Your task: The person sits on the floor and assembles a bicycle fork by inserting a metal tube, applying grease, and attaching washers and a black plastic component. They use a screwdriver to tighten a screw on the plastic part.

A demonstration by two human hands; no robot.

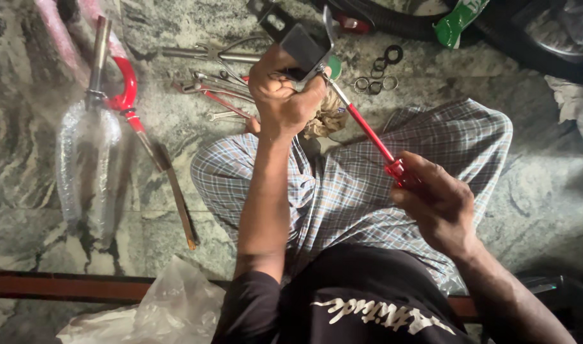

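Observation:
My left hand (282, 95) is raised and closed around a dark metal bracket-shaped part (298, 38). My right hand (435, 204) grips the handle end of a long red screwdriver (368, 130), whose tip reaches up to the part in my left hand. I sit cross-legged on a stone floor in checked cloth (342, 185). A crumpled tan rag (329, 114) lies just behind my left hand.
Pliers and spanners (215, 83) lie on the floor ahead. Several black and metal rings (380, 70) sit to their right. A red bicycle fork (122, 95) wrapped in bubble plastic lies at left. A plastic bag (170, 306) is near my left knee; tyres (431, 25) lie at top.

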